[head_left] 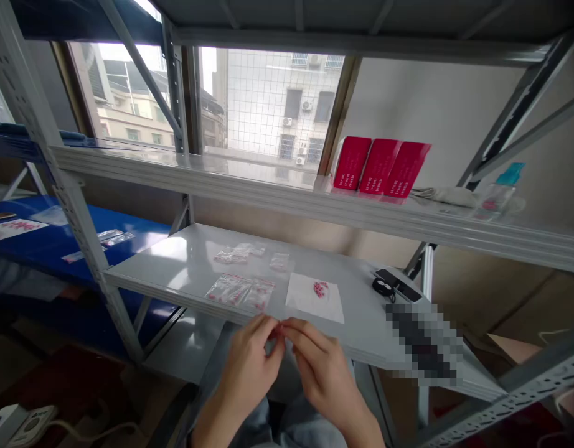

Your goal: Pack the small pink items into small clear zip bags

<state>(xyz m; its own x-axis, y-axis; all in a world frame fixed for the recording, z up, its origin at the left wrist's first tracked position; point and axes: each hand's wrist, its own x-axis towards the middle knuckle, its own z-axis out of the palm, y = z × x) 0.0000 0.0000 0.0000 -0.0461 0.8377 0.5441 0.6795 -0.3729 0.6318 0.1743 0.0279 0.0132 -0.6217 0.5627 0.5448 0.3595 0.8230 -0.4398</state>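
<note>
My left hand (253,356) and my right hand (317,356) meet at their fingertips in front of the grey shelf edge, above my lap. Both are closed in a pinch, and whatever sits between the fingertips is too small to make out. Just beyond them, a white paper sheet (296,298) lies on the shelf (362,336) with a small heap of red-pink pieces (320,289) on it. To the left of the paper lie clear plastic bags (240,292) with small reddish bits inside. Farther back are more small clear bags (238,252).
On the right of the shelf are a black bar-shaped device (399,285), a coiled black cable (383,287) and a pixelated dark object (422,342). The upper shelf holds red boxes (380,167) and a spray bottle (497,193). A metal upright (76,211) stands at left.
</note>
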